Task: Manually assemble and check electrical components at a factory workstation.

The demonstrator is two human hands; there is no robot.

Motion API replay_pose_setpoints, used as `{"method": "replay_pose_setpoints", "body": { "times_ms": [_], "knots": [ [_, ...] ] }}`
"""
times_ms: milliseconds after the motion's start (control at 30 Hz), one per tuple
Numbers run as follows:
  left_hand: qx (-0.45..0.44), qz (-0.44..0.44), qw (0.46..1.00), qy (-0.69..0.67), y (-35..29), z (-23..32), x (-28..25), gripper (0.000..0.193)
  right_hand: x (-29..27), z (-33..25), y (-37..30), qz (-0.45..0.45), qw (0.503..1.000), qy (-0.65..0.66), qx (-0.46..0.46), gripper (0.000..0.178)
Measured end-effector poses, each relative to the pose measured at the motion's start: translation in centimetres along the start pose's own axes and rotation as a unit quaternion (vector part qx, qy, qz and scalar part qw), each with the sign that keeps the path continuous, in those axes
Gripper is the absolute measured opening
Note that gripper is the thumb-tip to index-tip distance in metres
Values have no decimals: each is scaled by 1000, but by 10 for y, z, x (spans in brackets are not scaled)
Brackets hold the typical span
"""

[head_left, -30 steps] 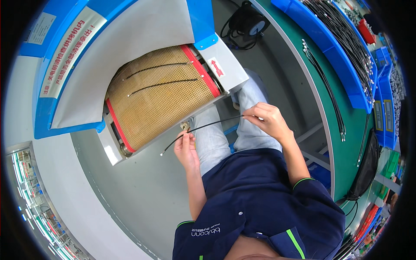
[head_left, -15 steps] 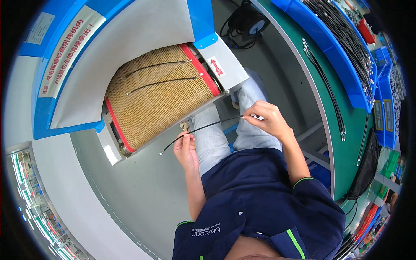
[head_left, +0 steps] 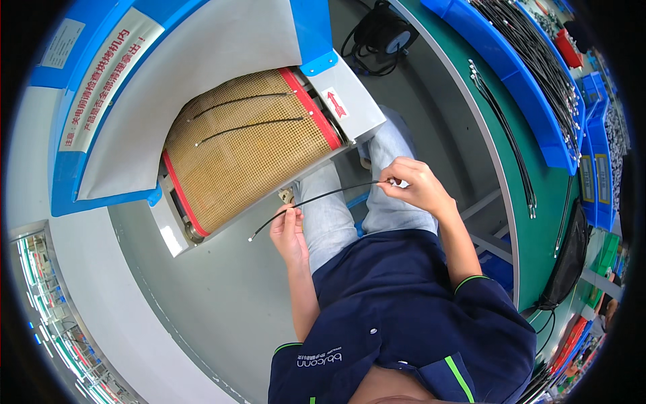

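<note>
A thin black cable (head_left: 330, 194) with a small pale connector at its left end stretches between my hands, over my lap. My left hand (head_left: 289, 236) pinches it a little way in from that end. Near the other end, my right hand (head_left: 414, 183) grips it, with a bit of pale connector showing at the fingers. In front of me, the tan mesh conveyor belt (head_left: 235, 168) of a machine carries two similar cables, the farther one (head_left: 242, 103) and the nearer one (head_left: 252, 128), lying roughly parallel and apart.
The blue and white machine housing (head_left: 195, 54) arches over the belt. On my right, a green-topped table (head_left: 498, 202) holds loose cables (head_left: 505, 135) and a blue bin (head_left: 558, 128) full of cables. A black cord reel (head_left: 387, 37) sits on the floor beyond.
The two cables on the belt have shifted slightly left, toward the machine. My hands and the held cable have barely moved.
</note>
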State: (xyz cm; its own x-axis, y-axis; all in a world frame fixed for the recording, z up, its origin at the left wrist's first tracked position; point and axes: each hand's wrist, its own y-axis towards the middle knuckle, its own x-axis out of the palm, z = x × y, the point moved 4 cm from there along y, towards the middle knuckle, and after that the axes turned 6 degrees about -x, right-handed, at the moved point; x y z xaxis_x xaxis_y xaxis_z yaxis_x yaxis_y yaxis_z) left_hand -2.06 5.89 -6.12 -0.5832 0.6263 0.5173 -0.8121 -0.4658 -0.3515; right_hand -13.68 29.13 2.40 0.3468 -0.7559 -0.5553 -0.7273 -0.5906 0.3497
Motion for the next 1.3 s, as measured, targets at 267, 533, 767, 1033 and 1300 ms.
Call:
{"method": "replay_pose_setpoints", "body": {
  "times_ms": [267,533,767,1033,1300],
  "knots": [
    [-6,4,1000,-10,3,-2,-2,13,-5,1,2,-46,997,-55,23,18],
    [-6,2,1000,-8,7,-7,-4,12,4,-18,21,-37,988,-123,-87,25],
    [-7,-18,1000,-15,15,0,0,17,26,-13,29,-38,983,-149,-97,10],
    [-68,-50,996,31,21,-9,-1,28,55,-3,65,6,989,-124,-81,10],
    [-138,-69,986,64,2,-36,-4,24,98,29,102,27,990,-119,-65,9]
  ]
}}
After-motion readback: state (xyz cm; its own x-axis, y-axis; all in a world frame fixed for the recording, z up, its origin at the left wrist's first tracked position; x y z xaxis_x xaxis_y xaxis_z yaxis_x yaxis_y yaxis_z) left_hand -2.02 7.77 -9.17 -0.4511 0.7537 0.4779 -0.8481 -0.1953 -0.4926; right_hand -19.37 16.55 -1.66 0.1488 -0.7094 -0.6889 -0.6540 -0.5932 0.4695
